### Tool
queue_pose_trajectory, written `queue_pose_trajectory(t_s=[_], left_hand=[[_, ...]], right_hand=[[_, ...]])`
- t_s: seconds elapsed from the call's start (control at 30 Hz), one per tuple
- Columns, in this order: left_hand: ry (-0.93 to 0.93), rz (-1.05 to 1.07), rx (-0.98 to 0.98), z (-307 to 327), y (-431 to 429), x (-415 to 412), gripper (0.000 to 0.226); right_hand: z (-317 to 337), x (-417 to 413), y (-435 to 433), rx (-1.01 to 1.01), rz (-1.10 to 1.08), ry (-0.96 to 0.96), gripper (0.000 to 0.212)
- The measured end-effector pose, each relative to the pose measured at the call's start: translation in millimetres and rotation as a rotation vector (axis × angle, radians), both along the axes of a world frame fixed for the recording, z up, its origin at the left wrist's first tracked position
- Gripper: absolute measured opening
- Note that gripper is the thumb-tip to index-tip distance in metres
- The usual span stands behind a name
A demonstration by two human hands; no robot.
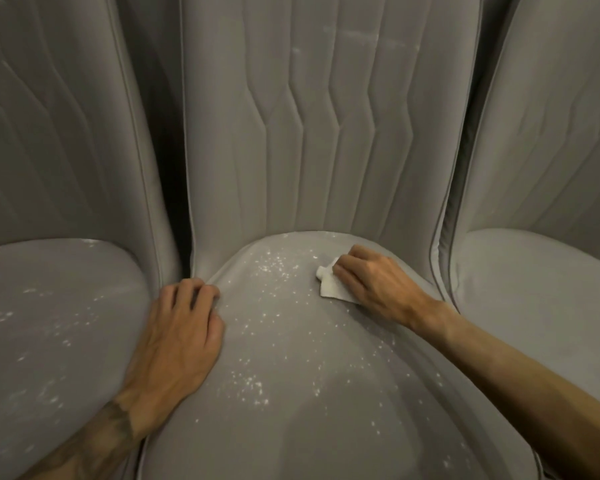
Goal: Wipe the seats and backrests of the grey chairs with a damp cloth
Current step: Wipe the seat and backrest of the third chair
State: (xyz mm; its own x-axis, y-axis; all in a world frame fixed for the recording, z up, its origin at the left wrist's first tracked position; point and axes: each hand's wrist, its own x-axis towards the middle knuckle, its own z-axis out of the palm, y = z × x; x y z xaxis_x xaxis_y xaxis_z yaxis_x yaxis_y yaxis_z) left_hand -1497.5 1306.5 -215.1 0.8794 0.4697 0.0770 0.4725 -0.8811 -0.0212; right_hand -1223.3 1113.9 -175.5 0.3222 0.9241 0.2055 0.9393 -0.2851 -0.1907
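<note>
Three grey chairs stand side by side. The middle chair's seat (291, 358) is speckled with white spots and its stitched backrest (326, 140) rises behind it. My right hand (371, 282) grips a small white cloth (328, 285) and presses it onto the back right of that seat. My left hand (184, 327) rests on the seat's left edge, fingers bent over the gap beside the left chair's seat (59, 306), which also shows white spots.
The right chair's seat (541, 278) and backrest (551, 116) sit close by. A narrow dark gap (172, 188) separates the left and middle backrests. A few pale marks show high on the middle backrest.
</note>
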Motion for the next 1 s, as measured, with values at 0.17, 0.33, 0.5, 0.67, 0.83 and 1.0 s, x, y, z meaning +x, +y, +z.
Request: queue_pose_trajectory(t_s=[0.17,0.33,0.5,0.67,0.83,1.0], left_hand=[[-0.063,0.026,-0.044,2.1,-0.2,1.0,0.05],[-0.099,0.042,-0.058,3.2,-2.8,0.9,0.047],[-0.079,0.032,-0.079,1.2,-0.5,-0.4,0.052],[-0.271,-0.006,-0.041,-0.5,-2.4,0.4,0.026],[-0.283,0.016,-0.068,-3.2,-0.7,-0.8,0.03],[-0.29,0.026,-0.071,-2.2,-0.2,1.1,0.032]], right_hand=[[-0.9,8.6,1.1,0.009,-0.061,0.041,0.012],[-19.0,-0.6,6.6,-0.091,-0.176,0.034,0.031],[-30.0,-4.3,-0.2,-0.107,-0.029,-0.129,0.034],[-25.1,17.7,15.9,-0.157,-0.113,-0.121,0.032],[-32.1,8.2,23.7,-0.053,-0.224,-0.04,0.027],[-29.6,20.1,7.7,-0.126,-0.144,0.057,0.028]])
